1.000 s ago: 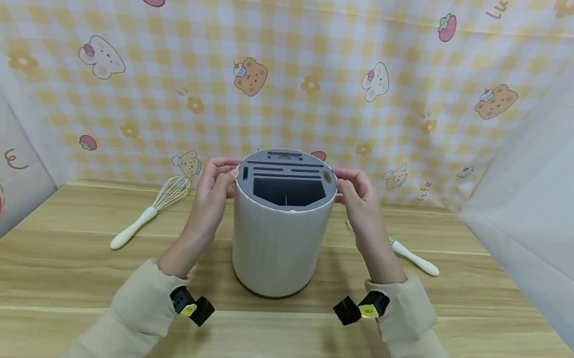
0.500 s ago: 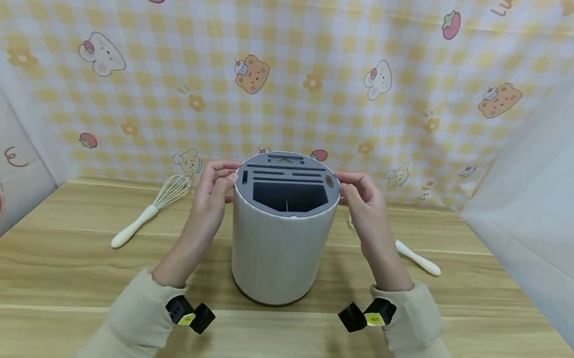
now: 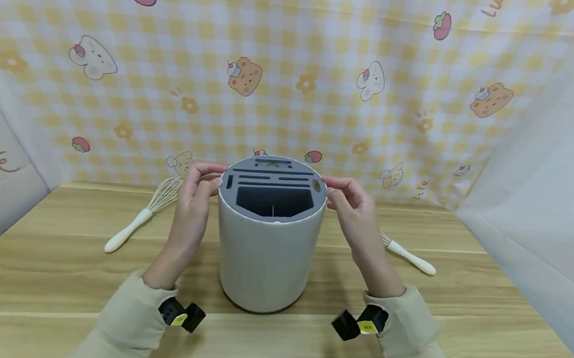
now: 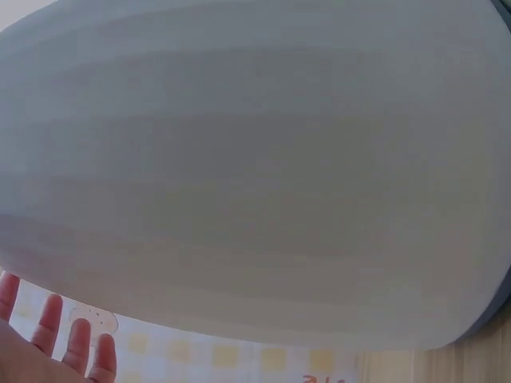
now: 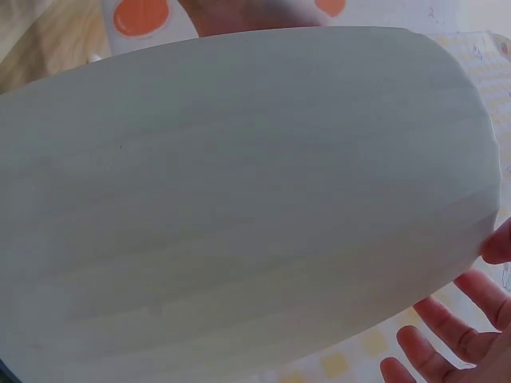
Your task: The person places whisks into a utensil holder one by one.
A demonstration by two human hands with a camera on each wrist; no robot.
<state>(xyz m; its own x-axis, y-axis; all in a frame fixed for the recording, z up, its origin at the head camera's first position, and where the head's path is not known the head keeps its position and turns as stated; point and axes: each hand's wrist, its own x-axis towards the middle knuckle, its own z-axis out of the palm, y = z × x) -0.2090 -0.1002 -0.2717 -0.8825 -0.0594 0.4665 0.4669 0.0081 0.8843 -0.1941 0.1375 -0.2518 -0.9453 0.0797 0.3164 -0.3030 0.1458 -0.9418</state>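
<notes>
A yellow-and-white checked cloth [image 3: 275,59] printed with cartoon animals, flowers and strawberries hangs across the back, behind a wood-grained table [image 3: 242,356]. On the table, near its middle and between the two hands, stands a pale cylindrical holder [image 3: 269,261], its curved side filling most of both wrist views. Set into its top is a gray slotted plate [image 3: 229,198] with narrow slits, a small oval hole and one wide, dark compartment toward the person. Beige sleeves [image 3: 115,334] cover both forearms. The left hand [image 3: 193,202] grips the holder at its upper left edge, thumb at the rim and fingers reaching round behind. The right hand [image 3: 354,207] grips the opposite edge between thumb and forefinger; in the right wrist view its other fingers spread loosely just beside the wall. A white-handled whisk [image 3: 146,212] lies left of the holder, its wire head near the left hand. Another whisk [image 3: 405,255] lies beyond the right wrist, its head mostly hidden behind that arm. Smallest are the black boxes [image 3: 373,317] with yellow labels, worn at both cuffs.
</notes>
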